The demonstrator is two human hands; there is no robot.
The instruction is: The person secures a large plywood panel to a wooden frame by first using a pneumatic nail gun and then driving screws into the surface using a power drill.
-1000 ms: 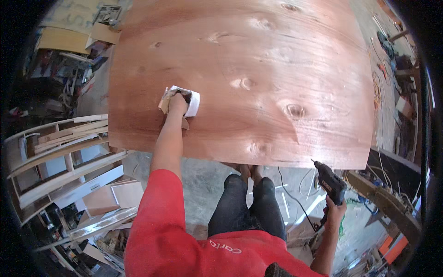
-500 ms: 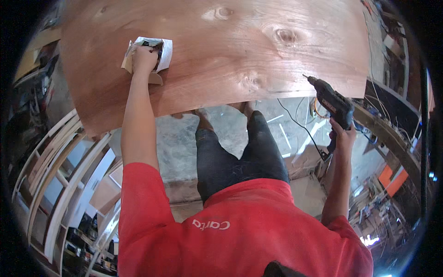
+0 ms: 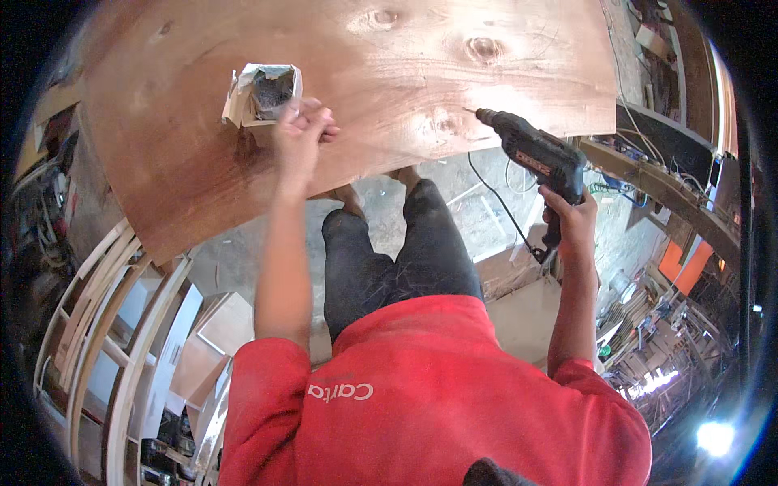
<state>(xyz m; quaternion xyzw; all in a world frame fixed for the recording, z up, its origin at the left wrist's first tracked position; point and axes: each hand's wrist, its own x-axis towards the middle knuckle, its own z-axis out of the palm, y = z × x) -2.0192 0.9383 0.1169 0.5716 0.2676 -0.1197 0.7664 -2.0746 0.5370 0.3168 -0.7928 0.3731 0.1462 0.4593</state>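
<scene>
A large reddish plywood sheet [image 3: 389, 73] lies flat in front of me. A small open white cardboard box [image 3: 263, 91] with dark small parts inside stands on it at the left. My left hand [image 3: 301, 130] hovers just beside the box, fingers pinched together; I cannot see anything between them. My right hand [image 3: 569, 220] grips the handle of a dark electric drill [image 3: 531, 154]. The drill's bit points left and its tip touches the sheet near the front edge. The drill's cord [image 3: 496, 198] hangs down toward the floor.
White curved wooden frames and shelf parts [image 3: 121, 324] are stacked at the lower left. A cluttered bench with cables and tools [image 3: 664, 170] runs along the right, with an orange object [image 3: 681, 267] below it. My legs stand on grey concrete floor [image 3: 470, 194].
My left hand has come off the box and drawn back toward the sheet's front edge. My right hand has raised the drill from beside my leg until the bit reaches the sheet.
</scene>
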